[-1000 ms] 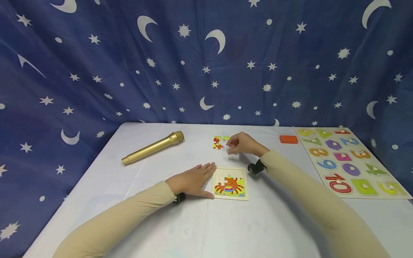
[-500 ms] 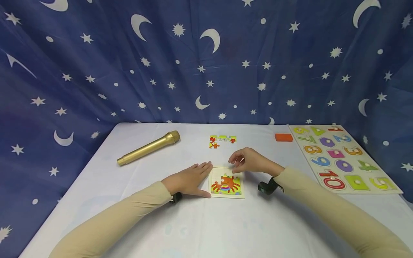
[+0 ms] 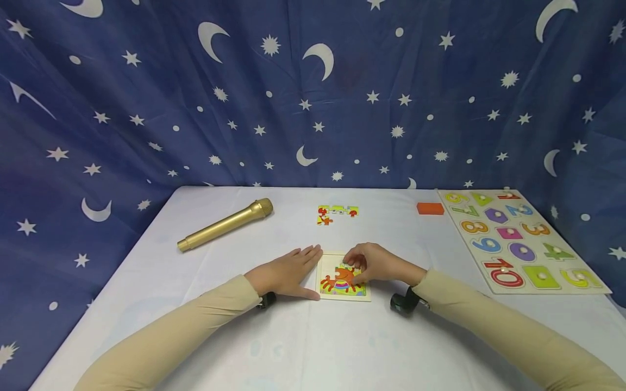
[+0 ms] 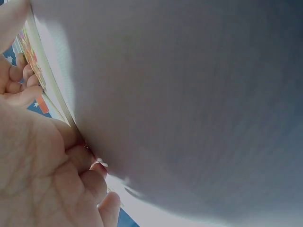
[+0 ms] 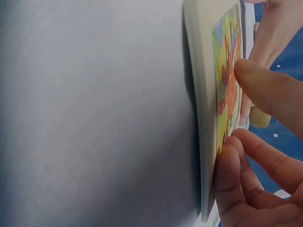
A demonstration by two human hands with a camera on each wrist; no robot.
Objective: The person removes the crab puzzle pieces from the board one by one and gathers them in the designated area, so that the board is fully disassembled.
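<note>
Head view shows a puzzle tray [image 3: 352, 298] around the middle of the white table [image 3: 318, 342], its near edge lined with a joined crab picture [image 3: 342, 282]. Bare wood shows towards the tray's far left corner; the far right corner is hidden by the right hand [image 3: 379, 264]. What looks like four loose pieces [image 3: 337, 208] lie by the table's far edge, so the puzzle seems roughly half built, with these remaining. The left hand [image 3: 288, 273] lies spread at the tray's left edge. A gold microphone [image 3: 226, 224] lies towards the table's far left corner, a red block [image 3: 430, 208] by the far edge, a number board [image 3: 518, 252] along the right edge.

Left wrist view has the left palm beside the tray's edge, its fingers extended and gripping nothing visible.

Right wrist view puts the right thumb on the crab, apart from the fingertips, which touch nearer the far right corner; whether they pinch a piece, I cannot tell.
</note>
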